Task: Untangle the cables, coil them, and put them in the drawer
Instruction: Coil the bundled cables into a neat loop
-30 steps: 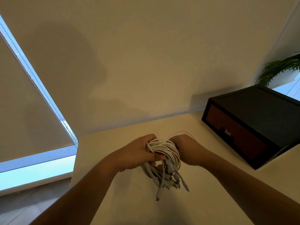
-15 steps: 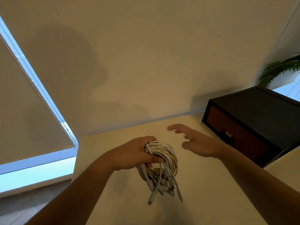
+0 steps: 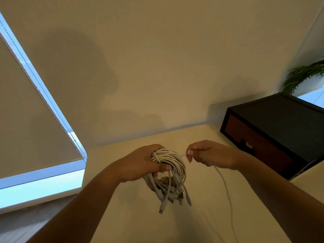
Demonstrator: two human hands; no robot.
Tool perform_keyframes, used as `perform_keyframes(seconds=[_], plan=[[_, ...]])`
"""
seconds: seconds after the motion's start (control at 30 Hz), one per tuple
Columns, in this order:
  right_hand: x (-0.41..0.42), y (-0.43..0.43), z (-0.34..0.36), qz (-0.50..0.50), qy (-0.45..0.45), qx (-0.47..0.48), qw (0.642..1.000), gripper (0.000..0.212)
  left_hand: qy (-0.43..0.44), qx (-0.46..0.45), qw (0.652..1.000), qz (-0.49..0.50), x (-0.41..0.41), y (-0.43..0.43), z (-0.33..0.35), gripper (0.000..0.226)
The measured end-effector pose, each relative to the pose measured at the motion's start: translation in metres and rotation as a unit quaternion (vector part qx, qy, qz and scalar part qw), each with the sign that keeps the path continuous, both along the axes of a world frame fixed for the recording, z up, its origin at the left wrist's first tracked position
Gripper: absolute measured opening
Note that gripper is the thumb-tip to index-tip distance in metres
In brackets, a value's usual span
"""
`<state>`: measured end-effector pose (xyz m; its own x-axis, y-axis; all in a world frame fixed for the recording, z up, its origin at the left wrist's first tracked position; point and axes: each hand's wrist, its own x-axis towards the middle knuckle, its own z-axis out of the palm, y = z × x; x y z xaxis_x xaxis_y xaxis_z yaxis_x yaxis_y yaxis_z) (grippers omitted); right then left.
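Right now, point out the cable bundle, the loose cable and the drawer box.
cable bundle (image 3: 172, 159): head view, on the top loops beside the left hand.
loose cable (image 3: 226, 188): head view, on the strand hanging below the right hand.
drawer box (image 3: 284, 123): head view, on its dark top.

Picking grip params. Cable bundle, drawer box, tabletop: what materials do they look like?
Cable bundle: white, smooth jacket, likely plastic or rubber; bends in loose loops.
Drawer box: dark matte frame and a reddish-brown front, plastic or laminate, can't tell.
Tabletop: cream, smooth and matte, probably laminate.
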<state>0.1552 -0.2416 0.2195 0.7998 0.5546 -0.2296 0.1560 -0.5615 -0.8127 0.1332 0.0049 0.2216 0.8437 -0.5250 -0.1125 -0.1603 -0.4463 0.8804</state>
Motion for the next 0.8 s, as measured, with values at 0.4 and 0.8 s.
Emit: perform_keyframes(seconds=[0.4, 0.8], plan=[[-0.037, 0.041, -0.022, -0.178, 0.071, 0.265, 0.945, 0.033, 0.058, -0.177, 0.94, 0.286, -0.008, -0.034, -0.04, 0.012], [-0.03, 0.032, -0.002, -0.065, 0.067, 0.084, 0.992, 0.033, -0.077, 0.108, 0.99, 0.051, -0.003, -0.028, -0.036, 0.034]])
